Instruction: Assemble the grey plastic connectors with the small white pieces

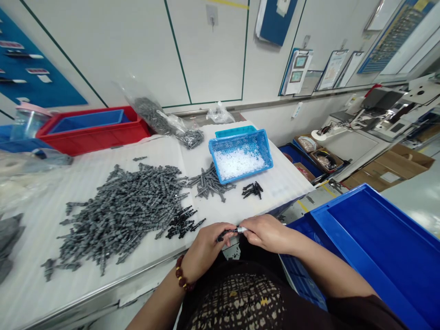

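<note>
My left hand is closed around a slender black ribbed plastic part in front of my body, just off the table's front edge. At the part's right end, my right hand pinches a small whitish piece; whether it is pushed onto the part I cannot tell. Left of my hands lies a cluster of black parts beside a large heap of grey ribbed parts. Beyond my hands is a small group of black parts. A blue bin holds many tiny white rings.
More grey parts lie by the bin. Behind stand a red crate with a blue bin inside, and plastic bags of parts. Large blue trays flank my right arm. Clipboards hang on the wall.
</note>
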Available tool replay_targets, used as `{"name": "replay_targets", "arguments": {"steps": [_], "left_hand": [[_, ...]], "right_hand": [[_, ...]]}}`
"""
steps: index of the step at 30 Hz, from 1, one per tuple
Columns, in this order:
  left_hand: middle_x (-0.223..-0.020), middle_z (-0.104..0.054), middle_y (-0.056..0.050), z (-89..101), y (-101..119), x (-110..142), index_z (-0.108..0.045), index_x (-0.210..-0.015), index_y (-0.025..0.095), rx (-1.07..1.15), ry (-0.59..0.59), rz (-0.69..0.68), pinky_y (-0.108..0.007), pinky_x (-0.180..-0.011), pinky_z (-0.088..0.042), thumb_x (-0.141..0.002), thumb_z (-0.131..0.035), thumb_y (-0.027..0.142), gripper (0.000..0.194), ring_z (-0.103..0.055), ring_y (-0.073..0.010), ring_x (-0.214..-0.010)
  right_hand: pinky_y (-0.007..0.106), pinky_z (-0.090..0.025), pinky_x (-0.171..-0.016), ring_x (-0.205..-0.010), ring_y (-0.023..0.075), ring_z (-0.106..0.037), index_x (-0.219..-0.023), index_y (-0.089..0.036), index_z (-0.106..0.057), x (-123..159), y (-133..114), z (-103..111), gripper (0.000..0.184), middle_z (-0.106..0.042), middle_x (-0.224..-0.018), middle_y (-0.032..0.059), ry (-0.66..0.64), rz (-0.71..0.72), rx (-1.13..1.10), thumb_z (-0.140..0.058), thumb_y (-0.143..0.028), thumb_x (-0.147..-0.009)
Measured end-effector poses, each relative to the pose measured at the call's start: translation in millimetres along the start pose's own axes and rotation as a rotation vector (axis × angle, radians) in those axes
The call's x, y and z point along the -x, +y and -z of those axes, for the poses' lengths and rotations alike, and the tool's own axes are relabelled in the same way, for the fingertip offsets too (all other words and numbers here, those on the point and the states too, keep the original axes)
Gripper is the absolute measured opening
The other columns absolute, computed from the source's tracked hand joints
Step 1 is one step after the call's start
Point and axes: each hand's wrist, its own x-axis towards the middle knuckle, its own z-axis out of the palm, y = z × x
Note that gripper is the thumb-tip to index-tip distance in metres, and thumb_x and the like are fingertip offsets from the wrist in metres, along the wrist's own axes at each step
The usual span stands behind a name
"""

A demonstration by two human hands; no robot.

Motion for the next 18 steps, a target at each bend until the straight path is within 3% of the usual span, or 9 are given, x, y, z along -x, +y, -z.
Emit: {"name": "replay_targets", "arguments": {"steps": [10,18], "left_hand": [[-0.063,-0.064,0.002,1.2,3.3,2.0,-0.062,-0.096,0.021,0.026,-0.027,0.042,-0.022,-0.068,-0.048,-0.09,-0.046,0.03,0.02,-0.061,-0.0127,-0.063],[-0.062,-0.064,0.002,1.1,5.0,1.1,-0.062,-0.095,0.02,0.031,-0.017,0.035,-0.022,-0.066,-0.047,-0.09,-0.046,0.029,0.019,-0.061,-0.0126,-0.061]], "right_hand": [[0.024,-0.025,-0.056,-0.069,0.0155,-0.057,-0.084,-0.018,-0.058,-1.6,-4.9,-0.6,0.014,-0.065,-0.078,0.0031,0.002,-0.078,0.07,-0.045,-0.021,-0.087],[0.026,-0.018,-0.053,-0.064,0.0145,-0.056,-0.079,-0.018,-0.06,-2.8,-2.4,-7.0,0.027,-0.064,-0.072,0.0027,0.047,-0.148,0.125,-0.044,-0.037,-0.09]]}}
